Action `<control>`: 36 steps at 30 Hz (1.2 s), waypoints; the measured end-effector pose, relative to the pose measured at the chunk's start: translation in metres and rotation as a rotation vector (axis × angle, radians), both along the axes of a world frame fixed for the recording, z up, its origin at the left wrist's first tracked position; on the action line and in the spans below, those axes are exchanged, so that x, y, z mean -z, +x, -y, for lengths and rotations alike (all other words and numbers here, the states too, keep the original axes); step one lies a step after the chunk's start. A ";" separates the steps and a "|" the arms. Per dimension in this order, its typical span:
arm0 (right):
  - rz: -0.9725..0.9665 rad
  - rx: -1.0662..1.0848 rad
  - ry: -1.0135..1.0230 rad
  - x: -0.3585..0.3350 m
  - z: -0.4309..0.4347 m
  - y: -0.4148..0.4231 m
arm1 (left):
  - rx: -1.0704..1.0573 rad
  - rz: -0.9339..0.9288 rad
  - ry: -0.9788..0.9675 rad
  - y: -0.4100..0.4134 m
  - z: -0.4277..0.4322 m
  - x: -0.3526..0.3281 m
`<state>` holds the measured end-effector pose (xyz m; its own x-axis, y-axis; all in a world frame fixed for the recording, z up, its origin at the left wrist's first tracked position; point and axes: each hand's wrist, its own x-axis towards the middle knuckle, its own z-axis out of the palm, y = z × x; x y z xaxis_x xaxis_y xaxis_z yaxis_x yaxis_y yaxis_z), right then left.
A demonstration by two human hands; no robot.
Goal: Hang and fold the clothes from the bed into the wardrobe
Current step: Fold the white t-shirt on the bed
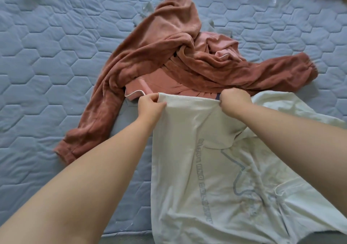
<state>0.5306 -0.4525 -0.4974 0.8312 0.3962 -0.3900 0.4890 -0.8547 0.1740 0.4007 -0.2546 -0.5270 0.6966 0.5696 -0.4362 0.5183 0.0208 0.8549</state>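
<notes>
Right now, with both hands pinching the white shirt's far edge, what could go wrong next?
1. The left hand and right hand hold the white T-shirt by an edge close to the rust fleece garment; setting it down there may snag or drag the fleece.
2. The shirt lies bunched beside the right forearm, so creases could get folded in.

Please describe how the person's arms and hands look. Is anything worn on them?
The left arm and the right arm are bare as far as the picture shows; no sleeve is visible. The left hand and the right hand have no gloves. I see no watch, bracelet or ring on the parts that show.
</notes>
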 end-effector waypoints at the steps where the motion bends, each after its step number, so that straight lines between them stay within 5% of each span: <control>1: 0.021 0.084 0.068 -0.002 -0.005 0.003 | -0.003 -0.029 0.073 0.003 -0.003 0.002; 3: 0.002 0.209 0.283 0.001 -0.014 0.012 | -0.080 -0.074 0.187 0.012 -0.008 0.005; 7: -0.412 0.361 0.619 0.010 -0.012 0.007 | -0.033 -0.226 0.261 0.028 0.005 0.008; 9: -0.423 0.386 0.603 0.013 0.006 0.007 | 0.135 -0.307 0.404 0.029 0.031 0.010; 12: -0.320 0.326 0.444 0.022 0.050 0.019 | 0.425 -0.149 0.639 0.029 0.080 0.014; 17: -0.119 0.379 0.327 0.039 0.130 0.063 | 0.721 -0.021 0.629 0.051 0.164 0.022; 22: -0.025 0.594 0.446 0.064 0.200 0.107 | 0.493 -0.083 0.295 0.094 0.231 0.031; 27: -0.218 0.806 0.641 0.082 0.241 0.136 | 0.317 -0.132 0.293 0.139 0.269 0.046; 30: -0.324 0.861 0.679 0.087 0.254 0.148 | 0.072 -0.245 0.111 0.162 0.272 0.054; 36: -0.154 0.659 0.913 0.060 0.274 0.161 | -0.095 -0.158 0.110 0.180 0.278 0.043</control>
